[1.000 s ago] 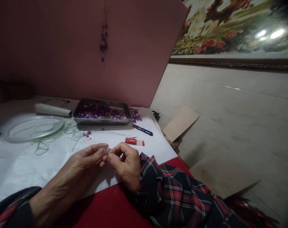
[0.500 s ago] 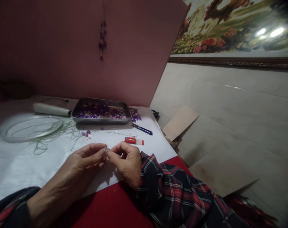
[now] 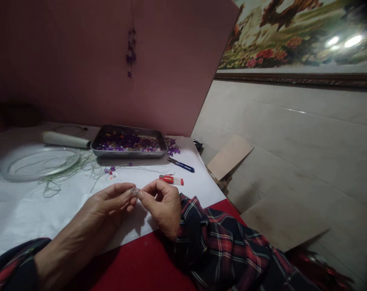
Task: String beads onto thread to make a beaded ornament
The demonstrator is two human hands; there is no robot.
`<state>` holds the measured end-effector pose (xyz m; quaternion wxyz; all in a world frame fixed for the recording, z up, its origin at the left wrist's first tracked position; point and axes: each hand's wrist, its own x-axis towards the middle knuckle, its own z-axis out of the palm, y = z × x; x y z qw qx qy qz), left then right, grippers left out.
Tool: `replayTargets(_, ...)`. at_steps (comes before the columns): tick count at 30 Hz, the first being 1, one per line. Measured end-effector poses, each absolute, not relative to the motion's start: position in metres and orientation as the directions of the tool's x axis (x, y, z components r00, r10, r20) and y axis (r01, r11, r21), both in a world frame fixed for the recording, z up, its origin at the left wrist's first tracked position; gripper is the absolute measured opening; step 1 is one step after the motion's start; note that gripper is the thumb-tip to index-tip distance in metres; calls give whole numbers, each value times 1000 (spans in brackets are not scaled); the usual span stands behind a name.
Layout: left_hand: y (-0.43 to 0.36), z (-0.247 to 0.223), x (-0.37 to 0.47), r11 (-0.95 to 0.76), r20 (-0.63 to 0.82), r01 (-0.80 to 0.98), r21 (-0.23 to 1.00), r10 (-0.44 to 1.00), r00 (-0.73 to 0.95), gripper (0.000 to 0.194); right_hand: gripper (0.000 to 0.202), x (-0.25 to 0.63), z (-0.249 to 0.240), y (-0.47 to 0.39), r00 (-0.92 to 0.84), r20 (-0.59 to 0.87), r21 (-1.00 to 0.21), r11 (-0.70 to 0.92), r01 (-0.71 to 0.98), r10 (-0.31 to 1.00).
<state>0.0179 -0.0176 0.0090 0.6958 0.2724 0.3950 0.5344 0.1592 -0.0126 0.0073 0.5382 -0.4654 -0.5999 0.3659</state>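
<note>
Between the fingertips of both hands is a small clear, glassy piece (image 3: 135, 190) that looks like a bead; fingers cover part of it. My left hand (image 3: 106, 206) pinches it from the left with thumb and forefinger, the other fingers curled below. From the right, my right hand (image 3: 163, 206) closes thumb and forefinger on its edge. Just beyond the right hand lies a red and clear plastic case (image 3: 171, 180). Farther off are blue-handled thread snips (image 3: 181, 165), and several loose beads (image 3: 111, 172) lie near green thread.
A metal tray (image 3: 128, 154) of purple and amber beads stands at the back, with more purple beads (image 3: 173, 147) beside it. Left are tangled green thread (image 3: 80, 161), a clear ring-shaped coil (image 3: 39, 178) and a pale cone (image 3: 65, 139). A purple bead strand (image 3: 130, 52) hangs against the pink panel.
The fingertips shift slightly around the clear piece, and my right hand moves very slightly right. Everything else stays in place.
</note>
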Motion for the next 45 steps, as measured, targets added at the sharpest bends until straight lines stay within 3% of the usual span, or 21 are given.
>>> replayTargets(14, -16, 10, 17, 245, -244, -564, 789, 967, 79, 21, 10, 160, 3, -7, 7, 298, -954, 298, 26, 955)
replayTargets(19, -14, 8, 16, 258, -225, -559, 788, 966, 130, 15, 4, 159, 3, -8, -6, 272, -962, 272, 21, 962)
replayTargets(27, -16, 13, 22, 234, -232, -566, 791, 970, 76, 16, 8, 158, 2, -8, 0, 271, -962, 271, 39, 962)
replayTargets(35, -17, 17, 25, 235, -223, -519, 822, 971, 88, 8, 7, 161, 6, -10, 25, 433, -883, 418, 214, 901)
replayTargets(40, -17, 17, 26, 225, -208, -497, 838, 974, 89, 12, 8, 163, 9, -10, -40, 492, -853, 491, 179, 870)
replayTargets(45, -16, 12, 22, 211, -169, -491, 845, 977, 128, 5, 7, 163, 9, -6, -6, 446, -888, 443, 120, 895)
